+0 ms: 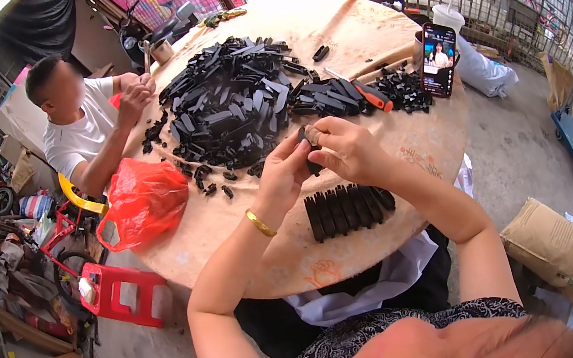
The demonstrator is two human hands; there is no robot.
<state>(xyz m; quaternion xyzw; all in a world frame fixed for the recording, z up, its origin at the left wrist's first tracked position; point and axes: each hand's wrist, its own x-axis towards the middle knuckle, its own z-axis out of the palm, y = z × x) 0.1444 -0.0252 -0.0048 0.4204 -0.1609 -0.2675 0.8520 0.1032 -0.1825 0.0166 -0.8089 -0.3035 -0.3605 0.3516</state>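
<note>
Over the near part of the round table, both of my hands hold one small, long black plastic piece (314, 167) between them. My left hand (284, 172), with a gold bangle at the wrist, pinches it from the left. From the right, the fingers of my right hand (349, 147) close around its upper part, hiding some of it. Just below my hands lies a neat row of several black plastic pieces (341, 211), side by side. Beyond them rises a large heap of loose black plastic pieces (230, 112). Smaller black parts (404, 87) are piled to its right.
An orange-handled screwdriver (373, 96) lies by the small parts, near a propped phone (438, 61). A red plastic bag (146, 202) sits at the table's left edge, above a red stool (124, 293). Across the left side, another person (76, 123) works with raised hands.
</note>
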